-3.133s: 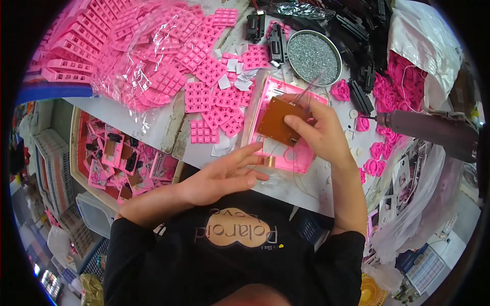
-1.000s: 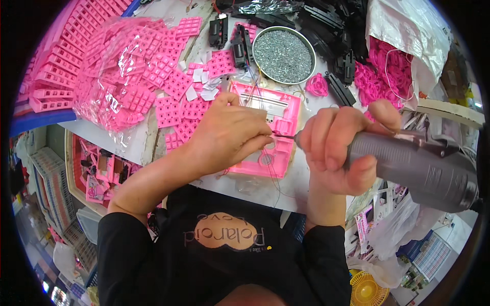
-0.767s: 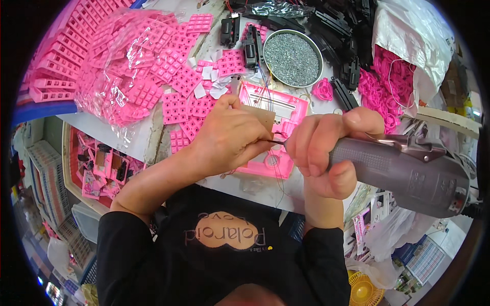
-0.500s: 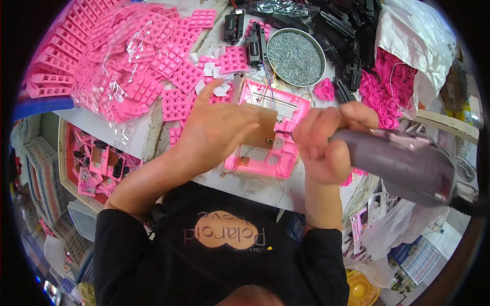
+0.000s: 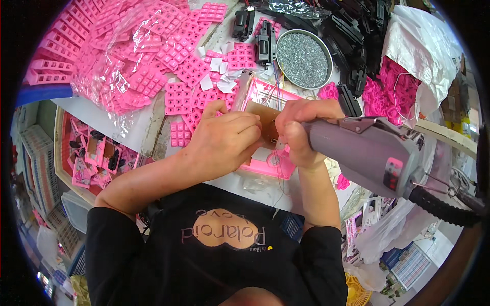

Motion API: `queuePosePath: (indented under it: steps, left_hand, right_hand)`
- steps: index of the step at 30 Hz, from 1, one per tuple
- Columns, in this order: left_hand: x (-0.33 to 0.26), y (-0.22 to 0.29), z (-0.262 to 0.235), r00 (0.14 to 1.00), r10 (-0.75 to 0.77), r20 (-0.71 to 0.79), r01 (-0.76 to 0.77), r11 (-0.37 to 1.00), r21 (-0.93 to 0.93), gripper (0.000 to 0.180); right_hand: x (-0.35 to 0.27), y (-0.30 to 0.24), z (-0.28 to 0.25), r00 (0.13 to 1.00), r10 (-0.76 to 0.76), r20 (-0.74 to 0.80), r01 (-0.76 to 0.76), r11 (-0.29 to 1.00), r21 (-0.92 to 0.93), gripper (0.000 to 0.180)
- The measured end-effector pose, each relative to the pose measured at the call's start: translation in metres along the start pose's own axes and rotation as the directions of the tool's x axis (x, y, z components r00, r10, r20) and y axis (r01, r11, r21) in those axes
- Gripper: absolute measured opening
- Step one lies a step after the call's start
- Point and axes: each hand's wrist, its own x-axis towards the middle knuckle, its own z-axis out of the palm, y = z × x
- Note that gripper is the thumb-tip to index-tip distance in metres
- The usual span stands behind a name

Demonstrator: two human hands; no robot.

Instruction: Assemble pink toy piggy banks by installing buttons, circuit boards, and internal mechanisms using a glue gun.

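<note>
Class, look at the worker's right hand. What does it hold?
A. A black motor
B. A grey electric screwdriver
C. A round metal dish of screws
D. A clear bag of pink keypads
B: the right hand is wrapped around the grey electric screwdriver, its tip at the brown board on the pink case; the dish of screws sits apart, further back on the table.

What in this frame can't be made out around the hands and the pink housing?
- Screwdriver tip: head view, hidden behind the right hand.
- Brown board: mostly covered by the left hand.
- Pink housing: middle hidden by both hands.
- Screws in the round tray: too small.
</note>
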Motion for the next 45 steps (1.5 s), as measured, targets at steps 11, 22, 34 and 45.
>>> queuePosePath:
  steps: [11,22,34,45]
  left_hand:
    - [0.010,0.004,-0.002,0.999,-0.024,-0.039,0.014,0.974,-0.227,0.016]
    - [0.138,-0.039,-0.024,0.968,-0.097,0.231,0.160,0.948,-0.275,0.016]
    - [0.193,-0.073,0.051,0.970,0.199,0.140,-0.241,0.868,0.433,0.022]
    - [0.061,-0.028,-0.025,0.989,0.061,-0.137,-0.069,0.996,-0.061,0.009]
  right_hand:
    - [0.013,-0.043,-0.006,0.994,-0.072,0.080,0.015,0.830,0.558,0.051]
    - [0.011,-0.049,-0.011,0.992,0.057,-0.109,-0.006,0.907,0.421,0.052]
    - [-0.003,-0.038,-0.004,0.996,0.088,0.017,-0.089,0.934,0.346,0.046]
    - [-0.021,-0.031,0.028,0.984,0.179,0.017,-0.178,0.951,0.251,0.034]
